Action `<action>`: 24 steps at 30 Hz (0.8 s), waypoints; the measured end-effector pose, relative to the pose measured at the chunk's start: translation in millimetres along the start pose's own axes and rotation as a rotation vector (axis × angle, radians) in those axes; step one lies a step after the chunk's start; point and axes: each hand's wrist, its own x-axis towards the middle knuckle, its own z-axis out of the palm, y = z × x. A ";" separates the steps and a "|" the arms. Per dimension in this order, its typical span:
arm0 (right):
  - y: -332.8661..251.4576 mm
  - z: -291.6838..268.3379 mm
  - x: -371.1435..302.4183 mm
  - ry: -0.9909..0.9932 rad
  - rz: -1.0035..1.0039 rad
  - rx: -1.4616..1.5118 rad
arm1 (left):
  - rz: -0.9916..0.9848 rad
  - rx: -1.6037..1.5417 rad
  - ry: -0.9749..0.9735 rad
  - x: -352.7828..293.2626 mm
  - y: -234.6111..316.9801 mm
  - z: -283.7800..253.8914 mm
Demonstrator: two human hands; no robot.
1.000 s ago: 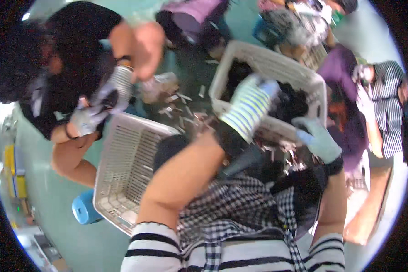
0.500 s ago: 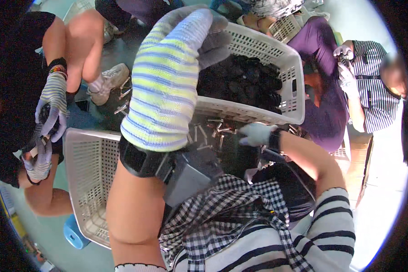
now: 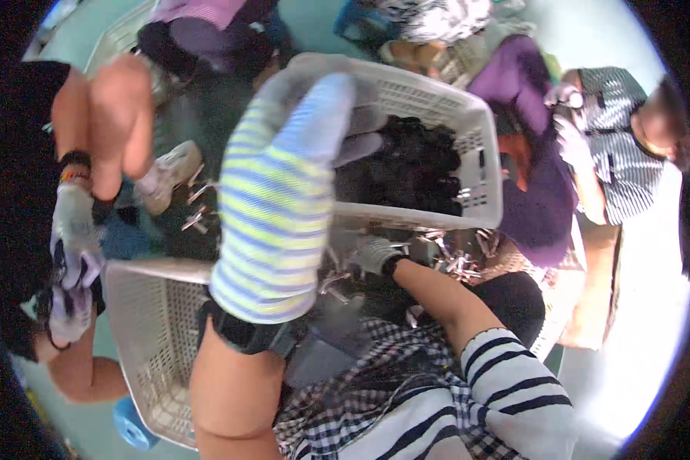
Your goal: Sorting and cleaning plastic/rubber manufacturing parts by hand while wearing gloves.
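Observation:
My left hand (image 3: 280,199), in a yellow, blue and white striped glove with grey fingers, is raised close in front of the white basket's near-left corner. Its fingers are bent but apart, and I see nothing in them; the palm is turned away. Small silver metal pieces (image 3: 452,261), short and rod-like, lie scattered on a dark surface beyond my lap. Among them rests my gloved right hand (image 3: 376,254), its fingers blurred and partly hidden. Behind the pieces stands the white perforated basket (image 3: 479,153), holding a heap of black items (image 3: 414,165) whose kind I cannot make out.
Beside my left forearm is another white basket (image 3: 149,345), with a blue stool (image 3: 136,424) behind it. A co-worker's gloved hands (image 3: 75,276) hold something dark at the left. Another person in a striped top (image 3: 617,146) sits at the right, near a cardboard box (image 3: 594,276).
The whole view has shifted, with the scene lower in it. My right hand has moved left across the metal pieces. My left hand stays raised, its fingers a little more apart.

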 end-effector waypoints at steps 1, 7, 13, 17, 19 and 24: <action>28.5 29.2 9.8 0.144 -0.034 0.041 | -0.047 -0.201 -0.085 10.7 0.6 7.3; -17.5 13.1 -23.8 0.152 -0.049 -0.016 | -0.253 -0.157 -0.136 15.0 -18.8 0.4; -10.5 31.7 -14.8 0.181 0.093 0.152 | -0.270 -0.344 -0.158 14.6 -11.1 14.4; 16.8 17.9 -11.6 0.073 -0.069 0.612 | -0.251 -0.411 -0.137 19.6 -10.8 29.2; -21.2 -55.0 -16.8 -0.084 -0.301 0.491 | -0.242 -0.317 -0.087 12.0 5.4 11.9; 18.3 -144.9 -111.8 -0.084 -0.586 0.857 | -0.197 -0.342 -0.087 20.3 -21.4 26.9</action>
